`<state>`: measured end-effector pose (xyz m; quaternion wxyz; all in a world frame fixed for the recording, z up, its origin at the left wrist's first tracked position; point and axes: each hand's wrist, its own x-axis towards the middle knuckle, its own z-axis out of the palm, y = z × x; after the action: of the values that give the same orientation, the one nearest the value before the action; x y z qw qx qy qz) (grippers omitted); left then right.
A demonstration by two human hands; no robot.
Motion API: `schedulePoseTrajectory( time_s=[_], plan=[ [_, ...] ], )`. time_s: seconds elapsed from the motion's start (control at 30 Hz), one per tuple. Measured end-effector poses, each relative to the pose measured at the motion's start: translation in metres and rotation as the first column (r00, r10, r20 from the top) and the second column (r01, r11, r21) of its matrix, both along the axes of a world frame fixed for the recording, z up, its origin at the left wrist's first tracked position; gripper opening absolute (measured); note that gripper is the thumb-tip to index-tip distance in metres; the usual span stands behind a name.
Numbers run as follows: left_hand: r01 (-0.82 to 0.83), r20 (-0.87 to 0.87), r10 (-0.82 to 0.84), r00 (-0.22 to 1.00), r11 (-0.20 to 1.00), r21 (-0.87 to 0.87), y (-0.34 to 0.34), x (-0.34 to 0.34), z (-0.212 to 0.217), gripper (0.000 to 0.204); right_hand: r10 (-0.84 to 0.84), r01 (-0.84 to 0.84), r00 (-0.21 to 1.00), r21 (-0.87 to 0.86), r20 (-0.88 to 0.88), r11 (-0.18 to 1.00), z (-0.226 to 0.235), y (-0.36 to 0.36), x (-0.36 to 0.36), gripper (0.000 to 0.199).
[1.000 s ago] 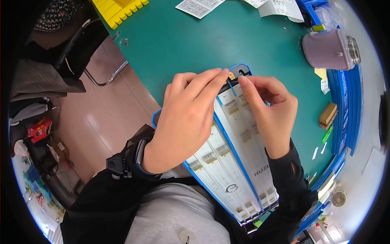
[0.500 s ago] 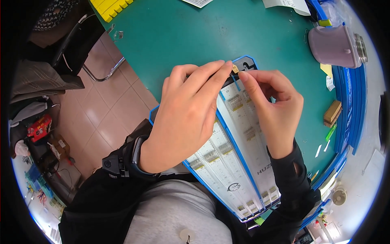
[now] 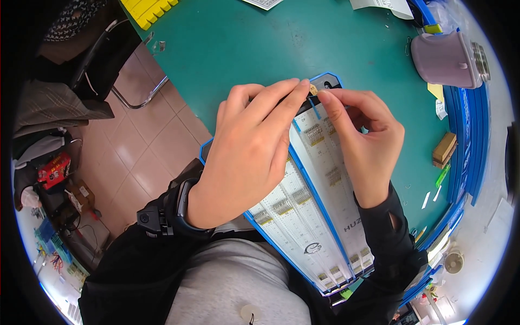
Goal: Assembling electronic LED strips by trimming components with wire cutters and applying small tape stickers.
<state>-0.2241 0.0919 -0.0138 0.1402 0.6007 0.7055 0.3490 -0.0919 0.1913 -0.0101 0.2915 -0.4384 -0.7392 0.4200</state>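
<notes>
The left hand (image 3: pixel 244 154) is covering the upper left portion of the blue-framed case (image 3: pixel 311 230). Its fingertips are partly masking a tan tag (image 3: pixel 313 90). The right hand (image 3: pixel 368 130) is obscuring whatever lies between its thumb and forefinger, while the black sleeve (image 3: pixel 382 222) is blocking part of the case's right side. The small parts (image 3: pixel 281 207) on the case (in clustered rows) are appearing too fine to identify. The upper picture edge is cutting off the yellow tray (image 3: pixel 145 12), the white sheet (image 3: pixel 264 3) and the table (image 3: pixel 249 54).
</notes>
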Motion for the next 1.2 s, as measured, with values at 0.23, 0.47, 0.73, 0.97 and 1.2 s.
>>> schedulePoseTrajectory(
  time_s=[0.23,0.47,0.73,0.97,1.2],
  plan=[
    [-0.001,-0.013,0.001,1.000,1.000,0.009,0.000,0.000,-0.004,0.043,0.010,-0.010,1.000,0.022,-0.008,1.000,-0.002,0.002,0.000,0.009],
    [0.019,-0.052,-0.017,0.998,0.998,0.052,0.000,-0.002,-0.007,0.047,0.015,-0.015,1.000,0.020,-0.010,1.000,-0.001,0.001,-0.001,0.009],
    [0.033,-0.056,-0.030,0.998,0.998,0.060,0.000,0.003,-0.005,0.047,0.075,-0.078,0.996,0.090,0.042,0.993,0.005,-0.003,0.012,0.009],
    [0.056,-0.087,-0.064,0.994,0.994,-0.096,-0.004,0.001,0.006,0.035,0.088,-0.246,0.902,0.336,0.423,0.909,0.039,-0.021,0.082,0.015],
    [0.123,-0.217,-0.151,0.965,0.983,-0.137,0.000,0.003,0.010,0.036,-0.391,0.067,0.699,0.489,0.599,0.870,0.039,-0.012,0.235,0.013]
  ],
)
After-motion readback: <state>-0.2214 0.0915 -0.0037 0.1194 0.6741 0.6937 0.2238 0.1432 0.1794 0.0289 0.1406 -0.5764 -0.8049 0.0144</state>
